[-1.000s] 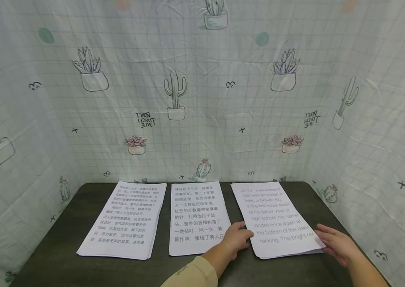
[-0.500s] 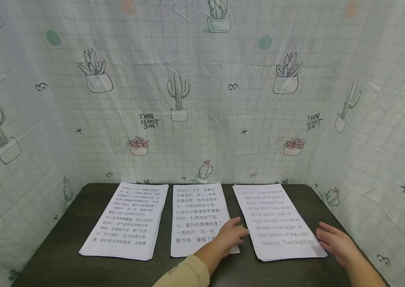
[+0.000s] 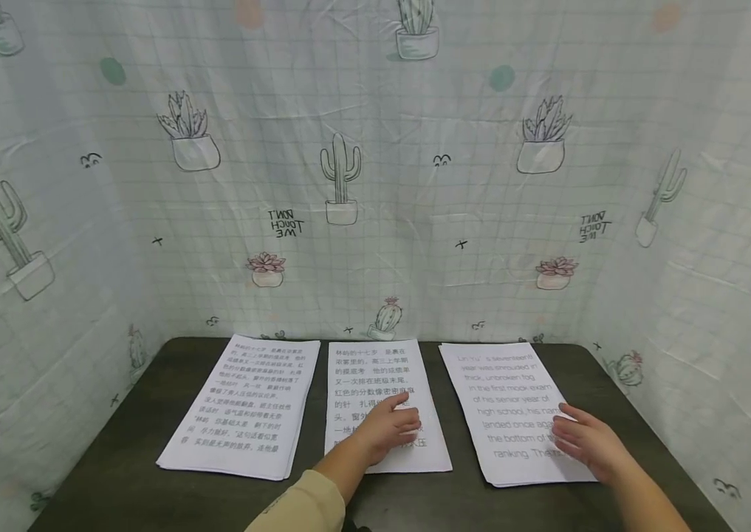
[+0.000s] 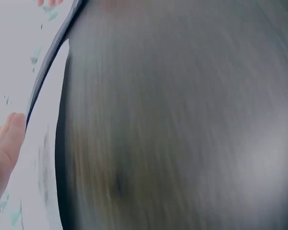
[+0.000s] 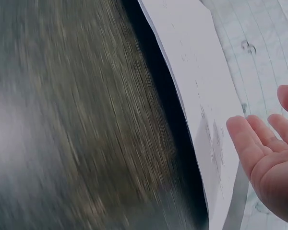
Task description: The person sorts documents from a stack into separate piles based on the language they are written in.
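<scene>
Three piles of printed paper lie side by side on a dark table. My left hand (image 3: 385, 432) is over the lower part of the middle stack (image 3: 375, 369), fingers relaxed and holding nothing. Over the lower right part of the right stack (image 3: 495, 391), which bears English text, is my right hand (image 3: 591, 443). Its fingers are loosely extended with nothing in them, as the right wrist view also shows with the hand (image 5: 269, 163) above the paper (image 5: 201, 110). The left stack (image 3: 235, 406), with Chinese print like the middle one, lies apart from both hands.
The dark table (image 3: 129, 399) has a dull wood-like top with rounded back corners. A pale curtain (image 3: 375, 244) printed with cacti and potted plants hangs behind it and along both sides. Narrow strips of tabletop separate the stacks.
My left hand has moved left from the right stack's left edge to over the middle stack. My right hand has left the right stack's edge and moved left over its sheets.
</scene>
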Tool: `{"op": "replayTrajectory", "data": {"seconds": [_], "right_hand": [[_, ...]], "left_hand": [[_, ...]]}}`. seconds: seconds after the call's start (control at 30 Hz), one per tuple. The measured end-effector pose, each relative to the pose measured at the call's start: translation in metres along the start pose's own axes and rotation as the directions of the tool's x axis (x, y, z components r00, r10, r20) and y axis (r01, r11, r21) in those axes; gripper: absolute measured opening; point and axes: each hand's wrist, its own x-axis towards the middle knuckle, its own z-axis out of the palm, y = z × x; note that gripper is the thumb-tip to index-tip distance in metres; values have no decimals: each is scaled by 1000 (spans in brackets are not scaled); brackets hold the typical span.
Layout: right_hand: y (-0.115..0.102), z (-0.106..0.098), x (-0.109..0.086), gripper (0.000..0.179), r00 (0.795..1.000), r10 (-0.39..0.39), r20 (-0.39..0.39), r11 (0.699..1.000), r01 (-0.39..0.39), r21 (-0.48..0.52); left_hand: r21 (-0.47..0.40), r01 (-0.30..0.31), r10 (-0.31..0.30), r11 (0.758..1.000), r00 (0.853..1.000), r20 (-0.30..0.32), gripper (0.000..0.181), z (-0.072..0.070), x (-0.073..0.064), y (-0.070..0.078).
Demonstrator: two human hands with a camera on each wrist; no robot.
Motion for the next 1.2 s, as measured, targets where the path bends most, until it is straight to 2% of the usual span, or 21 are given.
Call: {"op": "replayTrajectory", "data": {"seconds": [0.3, 0.5, 0.67, 0.97, 1.2], "right_hand": [[-6, 38, 9, 67, 997, -25, 75, 1000, 25, -6], [-9, 61, 15, 64, 993, -45, 110, 998, 49, -41], [-12, 80, 18, 63, 989, -62, 136, 998, 65, -18], [-21, 116, 18, 60, 982, -71, 173, 997, 73, -1], [-23, 138, 17, 60, 971, -56, 232, 998, 63, -24]], "left_hand": [[6, 11, -11, 1000, 996, -90, 68, -52, -16, 5], [13, 22, -21, 1000, 992, -121, 68, -87, -27, 4], [34, 18, -13, 999, 989, -145, 68, -110, -34, 5], [42, 28, -18, 999, 974, -225, 66, -132, -48, 7], [17, 66, -60, 998, 969, -240, 67, -141, -52, 2]]}}
